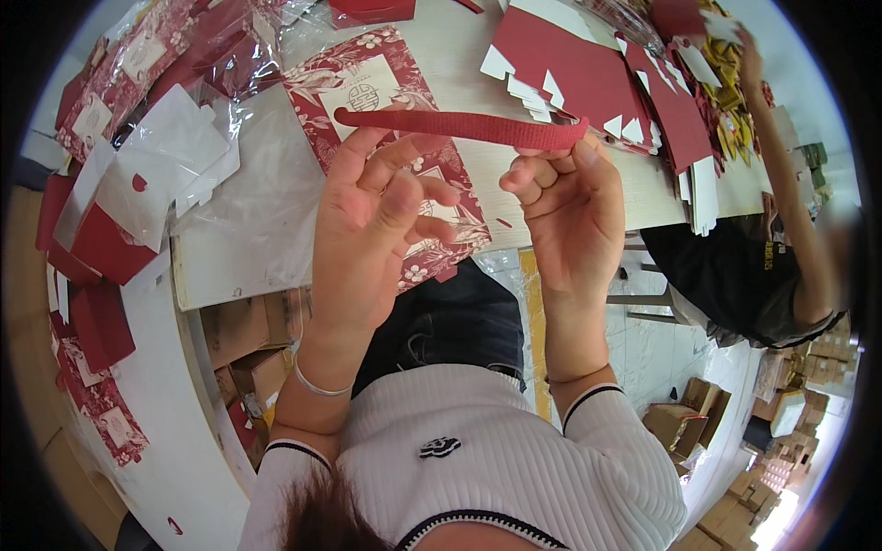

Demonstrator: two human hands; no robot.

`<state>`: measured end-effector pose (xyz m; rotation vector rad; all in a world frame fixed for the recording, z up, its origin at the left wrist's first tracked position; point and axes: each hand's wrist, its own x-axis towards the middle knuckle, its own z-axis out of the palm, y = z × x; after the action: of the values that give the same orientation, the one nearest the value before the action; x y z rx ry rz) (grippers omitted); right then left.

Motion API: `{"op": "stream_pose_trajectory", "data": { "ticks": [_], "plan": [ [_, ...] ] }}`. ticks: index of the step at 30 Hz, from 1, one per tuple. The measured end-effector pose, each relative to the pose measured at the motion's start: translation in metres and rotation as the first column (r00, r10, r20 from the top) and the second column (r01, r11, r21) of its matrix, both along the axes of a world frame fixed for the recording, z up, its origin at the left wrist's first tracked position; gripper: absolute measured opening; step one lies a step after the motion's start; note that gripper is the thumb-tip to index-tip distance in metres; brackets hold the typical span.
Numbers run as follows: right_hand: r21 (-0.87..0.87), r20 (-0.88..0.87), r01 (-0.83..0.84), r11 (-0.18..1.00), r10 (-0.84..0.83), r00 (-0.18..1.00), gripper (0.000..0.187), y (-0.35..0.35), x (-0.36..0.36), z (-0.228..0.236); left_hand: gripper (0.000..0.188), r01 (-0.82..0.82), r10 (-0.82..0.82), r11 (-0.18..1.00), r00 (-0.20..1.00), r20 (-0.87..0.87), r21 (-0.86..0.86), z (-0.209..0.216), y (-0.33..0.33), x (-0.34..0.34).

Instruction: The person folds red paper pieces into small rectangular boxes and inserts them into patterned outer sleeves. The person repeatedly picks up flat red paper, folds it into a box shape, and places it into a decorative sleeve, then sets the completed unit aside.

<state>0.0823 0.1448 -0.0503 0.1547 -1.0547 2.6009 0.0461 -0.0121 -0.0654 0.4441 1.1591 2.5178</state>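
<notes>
A red woven ribbon strap [469, 126] stretches between my two hands, above the table. My right hand [579, 197] pinches its right end between thumb and fingers, the other fingers curled. At the strap's left end is my left hand [367, 216]: the first fingertips sit against it and are partly hidden by it, while the thumb and other fingers are bent and apart. Under my hands lies a flat red-and-cream floral printed panel [386, 69], reaching over the table's front edge. It appears to be an unfolded or flattened gift bag or box.
Red card pieces with white flaps [542, 64] are stacked at the far right. Clear plastic film [248, 193] and red boxes [115, 243] lie on the left. A person [735, 275] works at the right, an arm reaching toward gold packets [735, 129]. Cartons [680, 427] stand on the floor.
</notes>
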Motion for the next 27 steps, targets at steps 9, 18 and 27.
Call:
{"op": "stream_pose_trajectory", "data": {
  "ticks": [9,18,27],
  "plan": [
    [0.418,-0.137,0.560,0.716,-0.560,0.817,0.014,-0.016,-0.008,-0.032,0.009,-0.453,0.446,0.891,0.877,-0.177,0.001,-0.014,0.012,0.000],
    [0.409,-0.641,0.812,0.417,-0.502,0.581,0.012,-0.033,-0.008,-0.029,0.015,-0.489,0.486,0.866,0.872,-0.060,-0.103,-0.002,0.005,-0.003],
    [0.477,-0.808,0.873,0.100,-0.342,0.480,0.022,-0.027,-0.030,-0.021,0.013,-0.264,0.262,0.964,0.962,0.081,0.010,0.000,0.007,0.005]
  ]
}}
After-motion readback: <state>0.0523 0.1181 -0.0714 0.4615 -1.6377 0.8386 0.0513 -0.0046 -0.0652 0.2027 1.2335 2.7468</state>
